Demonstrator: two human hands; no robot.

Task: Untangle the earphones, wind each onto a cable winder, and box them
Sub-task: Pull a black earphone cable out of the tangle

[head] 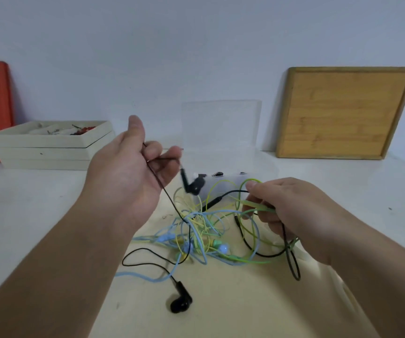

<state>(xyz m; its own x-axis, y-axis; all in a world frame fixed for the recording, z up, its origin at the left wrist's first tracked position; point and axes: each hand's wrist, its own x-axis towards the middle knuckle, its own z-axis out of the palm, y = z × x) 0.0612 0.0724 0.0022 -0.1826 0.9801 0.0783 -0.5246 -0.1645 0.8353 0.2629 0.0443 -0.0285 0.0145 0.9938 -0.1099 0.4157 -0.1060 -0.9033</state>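
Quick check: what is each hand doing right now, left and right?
Left hand: grips the black earphone cable.
Right hand: pinches the green cable, and apparently the black one too.

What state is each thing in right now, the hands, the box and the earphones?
Left hand: raised, holds black cable
Right hand: grips green cable
Clear box: lid open
Earphones: tangled together
Black earbud: lying loose, unheld
Wooden board: leaning on wall

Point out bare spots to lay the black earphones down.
Bare white table lies in front of the stacked trays, and in front of the wooden board, right of the clear box. The mat right of the loose black earbud is also free. Crowded: the tangle in front of the box.
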